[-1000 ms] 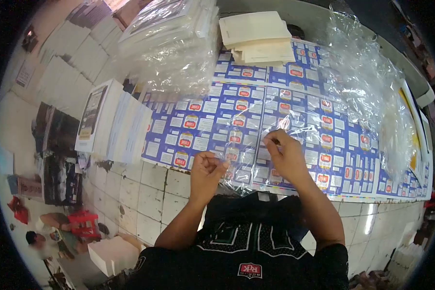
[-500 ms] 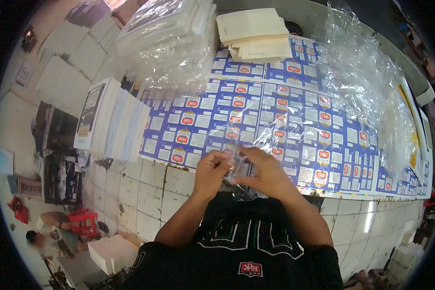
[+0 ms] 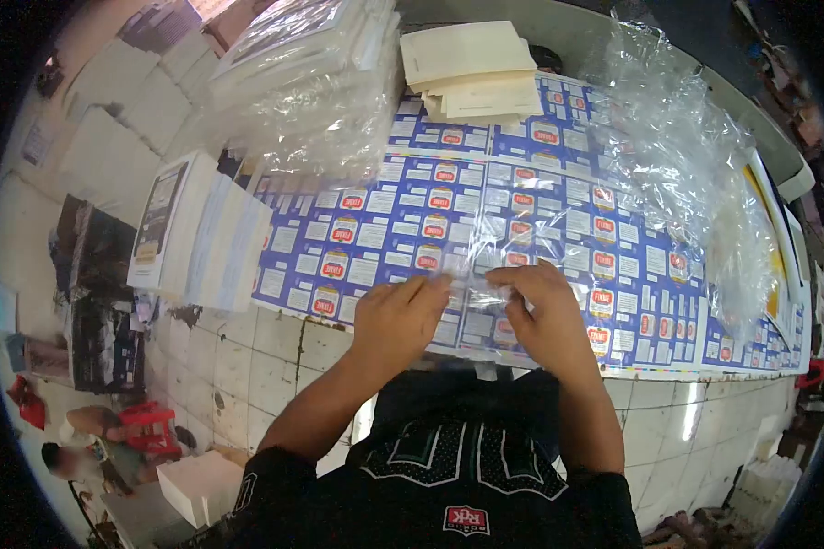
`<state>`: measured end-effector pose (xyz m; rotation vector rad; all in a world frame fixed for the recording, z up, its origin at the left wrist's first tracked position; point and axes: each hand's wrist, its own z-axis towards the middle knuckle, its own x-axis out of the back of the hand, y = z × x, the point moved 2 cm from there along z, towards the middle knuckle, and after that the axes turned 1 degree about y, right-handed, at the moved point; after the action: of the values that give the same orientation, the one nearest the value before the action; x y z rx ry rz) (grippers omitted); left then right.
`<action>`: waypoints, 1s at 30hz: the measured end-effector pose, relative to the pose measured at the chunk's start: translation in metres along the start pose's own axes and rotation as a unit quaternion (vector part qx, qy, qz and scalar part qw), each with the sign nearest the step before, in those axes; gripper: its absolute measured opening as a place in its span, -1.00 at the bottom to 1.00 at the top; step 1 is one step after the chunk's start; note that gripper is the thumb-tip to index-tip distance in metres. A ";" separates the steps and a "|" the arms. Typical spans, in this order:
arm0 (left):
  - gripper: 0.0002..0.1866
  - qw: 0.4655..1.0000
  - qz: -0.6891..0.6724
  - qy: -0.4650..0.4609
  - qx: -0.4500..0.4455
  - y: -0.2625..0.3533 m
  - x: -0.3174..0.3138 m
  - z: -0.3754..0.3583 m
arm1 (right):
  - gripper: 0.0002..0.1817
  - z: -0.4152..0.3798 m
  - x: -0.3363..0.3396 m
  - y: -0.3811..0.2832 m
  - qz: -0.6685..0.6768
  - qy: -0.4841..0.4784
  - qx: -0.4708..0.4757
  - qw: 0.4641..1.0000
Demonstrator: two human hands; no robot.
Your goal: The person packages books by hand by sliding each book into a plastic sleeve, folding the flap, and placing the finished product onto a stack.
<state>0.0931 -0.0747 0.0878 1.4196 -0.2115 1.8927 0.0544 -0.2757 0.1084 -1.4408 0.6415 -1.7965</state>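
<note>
A thin clear plastic bag (image 3: 479, 316) lies between my hands on blue printed sheets (image 3: 339, 233) with red and white labels. My left hand (image 3: 401, 316) is at the bag's left side, its fingers together and closed at the film; the fingertips are a little blurred. My right hand (image 3: 551, 306) hovers over the right side of the bag, fingers bent and spread, thumb apart from the index finger. Glare on the film hides its exact edges. The sheets cover the table up to the edge near my body.
Tall book stacks in plastic (image 3: 293, 73) and a white book stack (image 3: 201, 233) stand on the left. Cream paper sheets (image 3: 471, 55) lie at the back. Crumpled clear plastic (image 3: 677, 174) heaps on the right. A person (image 3: 101, 444) is at lower left near a red plastic chair (image 3: 151, 430).
My hands have moved apart, the left one slightly outward and the right one to the right. The plastic bunched between them now lies flatter on the sheets. The view has shifted slightly.
</note>
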 end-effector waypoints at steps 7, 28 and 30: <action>-0.81 0.997 -0.067 0.047 -0.002 0.038 0.024 0.036 | -0.18 -0.049 0.039 -0.045 -0.269 -0.013 -0.096 0.958; -0.60 0.996 -0.027 -0.065 0.045 0.016 -0.024 0.014 | -0.58 -0.045 0.035 0.017 -0.238 0.106 -0.050 0.964; -0.51 0.993 -0.006 -0.081 0.081 0.010 -0.013 0.009 | -0.50 -0.047 0.027 0.029 -0.194 0.114 -0.089 0.970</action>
<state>0.0950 -0.0924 0.0823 1.6818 -0.1282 1.8189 0.0131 -0.3175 0.0912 -1.5737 0.6867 -2.2833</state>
